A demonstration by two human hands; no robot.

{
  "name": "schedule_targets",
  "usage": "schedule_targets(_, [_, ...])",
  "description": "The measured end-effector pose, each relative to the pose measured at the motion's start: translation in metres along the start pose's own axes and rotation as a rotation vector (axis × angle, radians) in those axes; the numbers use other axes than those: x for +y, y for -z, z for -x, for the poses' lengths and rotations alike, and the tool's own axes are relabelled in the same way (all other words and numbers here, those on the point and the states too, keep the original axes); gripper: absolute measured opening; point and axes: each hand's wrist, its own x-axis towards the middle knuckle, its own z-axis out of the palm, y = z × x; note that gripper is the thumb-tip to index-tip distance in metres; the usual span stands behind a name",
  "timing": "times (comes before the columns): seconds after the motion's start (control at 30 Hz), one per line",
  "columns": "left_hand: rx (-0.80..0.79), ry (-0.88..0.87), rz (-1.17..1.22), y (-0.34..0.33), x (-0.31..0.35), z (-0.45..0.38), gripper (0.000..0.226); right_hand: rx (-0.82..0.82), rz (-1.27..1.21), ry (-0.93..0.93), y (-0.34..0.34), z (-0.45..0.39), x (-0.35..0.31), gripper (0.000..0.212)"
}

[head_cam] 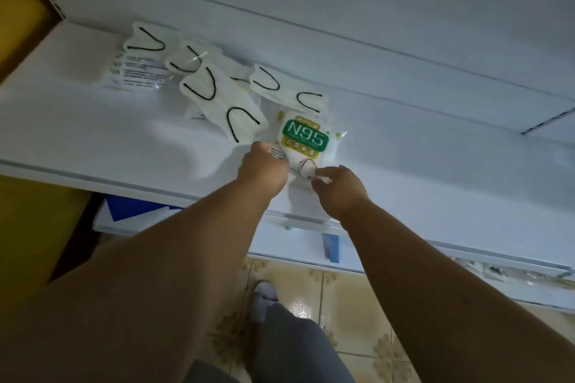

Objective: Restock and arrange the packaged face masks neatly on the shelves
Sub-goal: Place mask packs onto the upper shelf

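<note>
At frame centre, the clear plastic mask packet with a green N95 label (303, 141) lies on the white metal shelf (93, 134). The left hand (263, 165) and right hand (337, 186) each pinch its near edge with curled fingers. Loose white masks with black ear loops (217, 93) lie scattered upper left, touching the packet.

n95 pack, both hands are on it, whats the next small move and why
Probably slide the N95 pack a little farther back on the shelf and square it up. The left hand and right hand hold its near end, which sits close to the shelf's front edge, and the clear-wrapped masks behind lie fanned and overlapping.
</note>
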Motion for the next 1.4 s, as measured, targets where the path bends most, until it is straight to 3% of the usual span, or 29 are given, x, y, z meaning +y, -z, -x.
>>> schedule_targets(0.1, [-0.021, 0.116, 0.215, -0.007, -0.001, -0.023, 0.029, 0.054, -0.425, -0.180, -0.003, -0.017, -0.002, 0.024])
schedule_targets(0.2, [-0.165, 0.113, 0.125, -0.010, -0.002, -0.030, 0.022, 0.086, -0.816, -0.443, 0.002, -0.028, -0.010, 0.038])
schedule_targets(0.27, [-0.215, 0.127, 0.166, -0.008, -0.004, -0.020, 0.020, 0.046, -0.963, -0.524, 0.006, -0.025, -0.016, 0.029])
schedule_targets(0.4, [-0.264, 0.267, 0.590, 0.006, -0.011, 0.010, 0.024, -0.048, -1.090, -0.347, 0.010, 0.016, -0.018, 0.008])
schedule_targets(0.47, [-0.243, 0.306, 0.787, 0.019, -0.016, 0.031, 0.024, -0.083, -1.170, -0.261, 0.014, 0.057, -0.014, 0.019])
schedule_targets(0.57, [-0.176, 0.263, 0.902, 0.047, -0.023, 0.079, 0.043, -0.162, -1.268, -0.172, 0.025, 0.133, -0.006, 0.030])
schedule_targets(0.63, [-0.266, 0.190, 0.850, 0.074, -0.028, 0.124, 0.055, -0.134, -1.255, -0.135, 0.037, 0.189, -0.003, 0.029])
schedule_targets(0.73, [-0.544, 0.039, 0.638, 0.108, -0.029, 0.204, 0.064, -0.008, -1.246, -0.064, 0.053, 0.272, -0.009, 0.023])
schedule_targets(0.8, [-0.585, -0.063, 0.476, 0.120, -0.029, 0.250, 0.061, 0.113, -1.224, -0.038, 0.059, 0.322, -0.017, 0.019])
schedule_targets(0.97, [-0.549, -0.308, 0.225, 0.132, -0.017, 0.338, 0.041, 0.476, -0.940, -0.058, 0.084, 0.405, -0.027, 0.023])
schedule_targets(1.1, [-0.472, -0.513, 0.114, 0.124, 0.018, 0.386, 0.044, 0.535, -0.918, 0.061, 0.127, 0.441, -0.014, 0.018])
schedule_targets(1.23, [-0.359, -0.689, 0.037, 0.090, 0.060, 0.423, 0.047, 0.610, -0.817, 0.158, 0.177, 0.453, 0.012, 0.031])
schedule_targets(1.4, [-0.336, -0.766, 0.086, -0.003, 0.113, 0.454, 0.044, 0.748, -0.732, 0.213, 0.261, 0.449, 0.078, 0.053])
